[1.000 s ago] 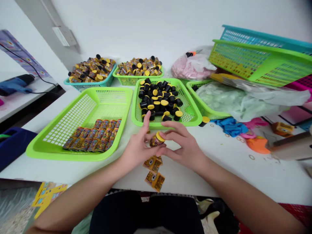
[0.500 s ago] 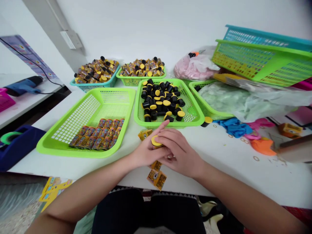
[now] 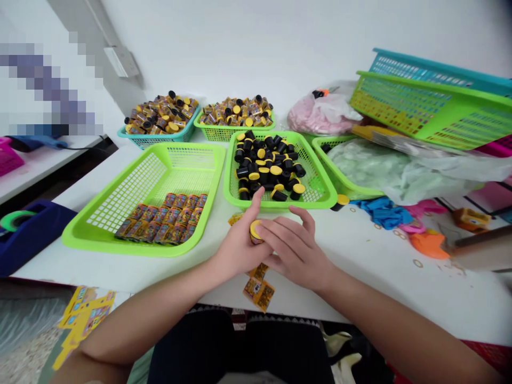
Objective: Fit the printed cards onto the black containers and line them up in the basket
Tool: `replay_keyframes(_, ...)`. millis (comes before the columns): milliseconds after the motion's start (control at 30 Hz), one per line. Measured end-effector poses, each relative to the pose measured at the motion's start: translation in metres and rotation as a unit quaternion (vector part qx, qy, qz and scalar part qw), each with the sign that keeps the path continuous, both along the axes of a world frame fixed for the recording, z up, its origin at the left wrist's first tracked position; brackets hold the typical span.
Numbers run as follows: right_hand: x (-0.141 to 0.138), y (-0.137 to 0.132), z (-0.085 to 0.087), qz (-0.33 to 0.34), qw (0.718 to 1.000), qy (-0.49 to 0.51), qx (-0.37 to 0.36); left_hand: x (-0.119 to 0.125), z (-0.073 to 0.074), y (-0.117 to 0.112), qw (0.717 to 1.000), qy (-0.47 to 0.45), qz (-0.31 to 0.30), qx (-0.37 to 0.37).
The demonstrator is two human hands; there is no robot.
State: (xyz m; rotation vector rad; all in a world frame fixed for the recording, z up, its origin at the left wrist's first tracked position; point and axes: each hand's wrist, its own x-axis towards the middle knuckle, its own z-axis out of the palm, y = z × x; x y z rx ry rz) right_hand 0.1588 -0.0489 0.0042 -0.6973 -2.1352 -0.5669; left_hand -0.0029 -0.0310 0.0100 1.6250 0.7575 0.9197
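Blue tape dispenser (image 3: 24, 229) is sitting at 9 o'clock of the hands. Wide green basket (image 3: 168, 165) at 10 o'clock is holding a neat row of wrapped bottles (image 3: 164, 216). Left hand (image 3: 240, 248) is cupping the yellow-capped bottle (image 3: 255, 230) at table centre. Printed sleeves (image 3: 259, 288) are lying at 6 o'clock, black bottles (image 3: 266, 168) at 12. Right hand (image 3: 298, 253) is gripping the bottle from 3 o'clock. Change over the last second: the bottle is sitting lower and is now nearly enclosed, only the cap showing. This reads as the grip tightening, not releasing.
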Motion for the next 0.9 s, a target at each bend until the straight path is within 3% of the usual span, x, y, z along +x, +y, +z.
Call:
replay_keyframes(133,-0.001,0.000,0.003,0.057,0.996,0.061,-0.038,-0.009,0.006,0.004,0.986,-0.061,-0.139,-0.073)
replay_keyframes(200,-0.001,-0.001,0.003,0.055,0.996,0.055,-0.034,-0.010,0.004,0.005,0.983,-0.057,-0.160,-0.066)
replay_keyframes(267,-0.001,-0.002,0.001,0.032,0.999,0.026,-0.015,-0.006,0.001,0.003,0.995,-0.028,-0.094,-0.026)
replay_keyframes(367,0.000,-0.001,-0.003,0.005,1.000,-0.023,0.009,0.004,-0.001,-0.001,0.997,0.024,0.063,0.036)
replay_keyframes(433,0.001,0.001,-0.004,0.002,1.000,-0.025,0.015,0.007,0.000,-0.003,0.993,0.027,0.106,0.054)
replay_keyframes(500,0.003,0.002,-0.004,0.010,1.000,-0.014,0.020,0.004,0.004,-0.002,0.996,0.009,0.068,0.050)
replay_keyframes(633,0.008,0.001,-0.004,0.040,0.999,-0.010,0.026,-0.011,0.013,0.007,0.993,-0.003,-0.120,-0.007)
replay_keyframes(700,0.008,0.000,-0.005,0.043,0.999,-0.014,0.024,-0.017,0.017,0.009,0.987,0.018,-0.162,-0.003)
replay_keyframes(767,0.007,-0.002,-0.006,0.037,0.999,-0.006,0.025,-0.019,0.021,0.005,0.990,0.050,-0.125,0.050)
replay_keyframes(900,0.009,0.004,0.000,0.009,0.998,0.064,0.017,-0.029,0.034,-0.014,0.984,0.107,0.068,0.123)
